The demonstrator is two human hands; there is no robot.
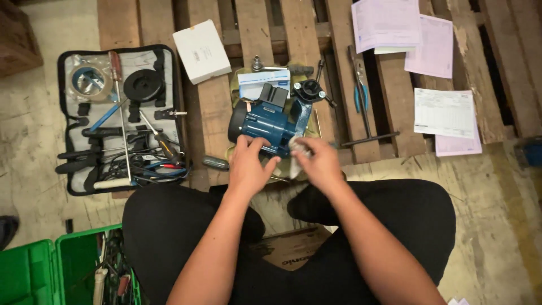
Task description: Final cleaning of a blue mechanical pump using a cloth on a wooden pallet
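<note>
The blue motor [265,125] is lying on its side on the wooden pallet [214,101], just in front of the person's knees. The left hand [248,166] is resting on its near end with the fingers spread loosely, not clenched. The right hand [319,164] is pinching a white cloth [298,148] against the motor body. At the left, an open tool case [121,121] is lying on the floor, a white box [201,51] beside it. Blue-handled pliers [359,85] and paper sheets [443,113] are lying at the right.
</note>
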